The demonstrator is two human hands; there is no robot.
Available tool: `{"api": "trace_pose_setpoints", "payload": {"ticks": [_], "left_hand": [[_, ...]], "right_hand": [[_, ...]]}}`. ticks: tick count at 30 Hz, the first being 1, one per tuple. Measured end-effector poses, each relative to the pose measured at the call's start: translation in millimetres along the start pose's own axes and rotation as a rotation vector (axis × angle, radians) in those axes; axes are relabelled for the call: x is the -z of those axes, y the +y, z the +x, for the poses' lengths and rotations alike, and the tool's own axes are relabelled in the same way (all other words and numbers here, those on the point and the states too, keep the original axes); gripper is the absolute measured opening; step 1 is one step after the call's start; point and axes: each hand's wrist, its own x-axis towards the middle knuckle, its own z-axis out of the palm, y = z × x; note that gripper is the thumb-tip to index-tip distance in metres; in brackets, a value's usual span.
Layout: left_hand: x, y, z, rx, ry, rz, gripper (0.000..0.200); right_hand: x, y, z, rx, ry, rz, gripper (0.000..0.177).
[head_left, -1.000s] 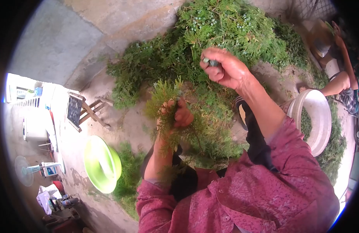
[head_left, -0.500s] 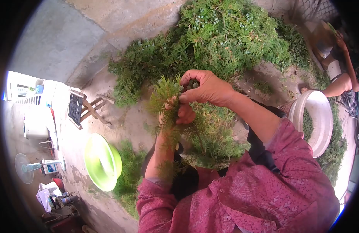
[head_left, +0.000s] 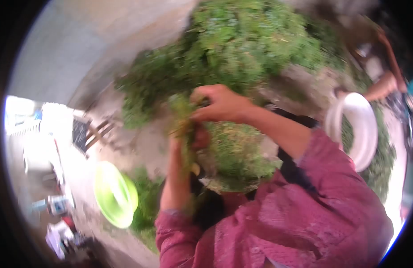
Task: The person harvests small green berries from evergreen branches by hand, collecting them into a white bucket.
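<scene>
The frame is blurred by motion. My left hand is closed around a green leafy sprig, whose foliage covers part of the fingers. Just above it, my right hand is curled at the top of the sprig, with small dark round things between thumb and fingers. Under my forearms, a heap of cut greenery lies in front of my body. Beyond my hands rises a large pile of green branches.
A lime green basin stands at the left, near a folding stool. At the right is a white bucket with green contents, beside another person's arm. A pale wall fills the upper left.
The view has shifted and blurred. Both my hands and the sprig have moved a little left in the picture, and my right hand's fingers are more curled around the sprig's top.
</scene>
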Motion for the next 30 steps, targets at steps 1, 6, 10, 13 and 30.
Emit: {"api": "trace_pose_setpoints", "payload": {"ticks": [1,6,10,13,30], "left_hand": [[0.7,-0.6,-0.7,0.017,0.011,0.036,0.037],[34.9,-10.6,19.3,0.088,-0.201,-0.334,0.032],[48.8,-19.7,29.3,0.002,-0.377,-0.454,0.031],[50.1,-22.0,35.6,0.097,-0.426,-0.443,0.029],[10.7,-9.8,22.4,0.128,-0.519,-0.481,0.034]], "right_hand": [[-0.7,5.3,-0.4,0.127,0.071,-0.104,0.035],[-3.7,9.6,1.4,0.304,0.205,-0.227,0.031],[2.2,-2.0,-12.4,0.182,0.037,0.12,0.017],[9.1,-5.0,-18.0,0.107,-0.006,0.17,0.014],[9.0,-2.5,-6.3,-0.185,-0.142,0.353,0.011]]}}
